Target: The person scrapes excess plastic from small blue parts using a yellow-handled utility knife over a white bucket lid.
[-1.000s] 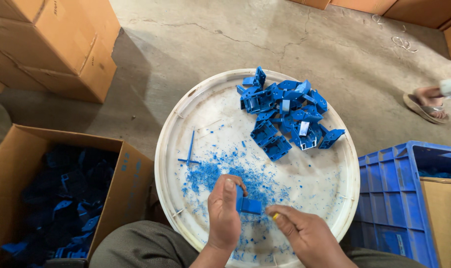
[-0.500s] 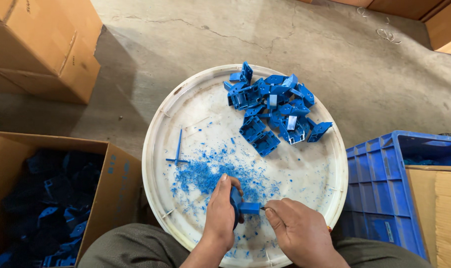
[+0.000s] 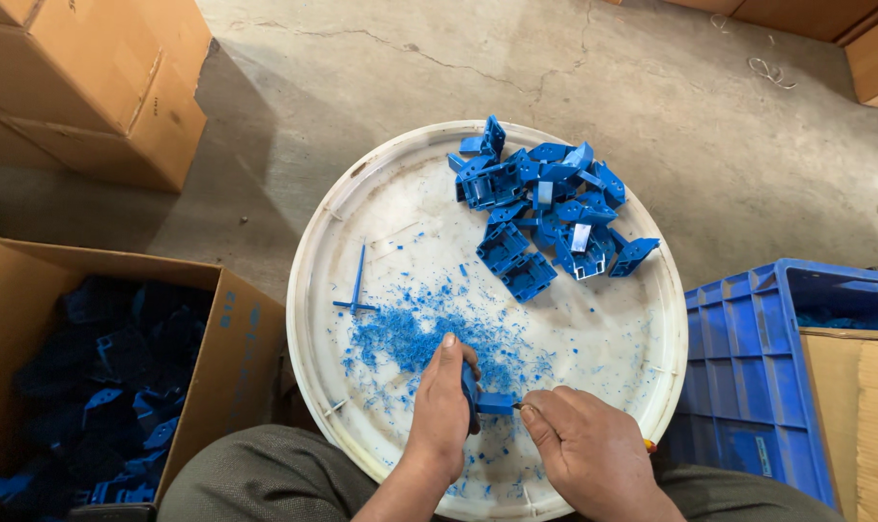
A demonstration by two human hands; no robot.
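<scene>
A small blue plastic part [image 3: 492, 402] sits between the two hands over the near edge of a round white tray [image 3: 642, 387]. The left hand [image 3: 441, 411] is closed around it, thumb on top; the right hand [image 3: 584, 452] is curled shut on a thin tool whose tip meets the part. Blue shavings [image 3: 410, 338] lie just beyond, a blue sprue stick [image 3: 359, 285] to the left, a pile of blue parts [image 3: 545, 208] at the far side. An open cardboard box [image 3: 216, 387] stands left, a blue crate [image 3: 748, 387] right
</scene>
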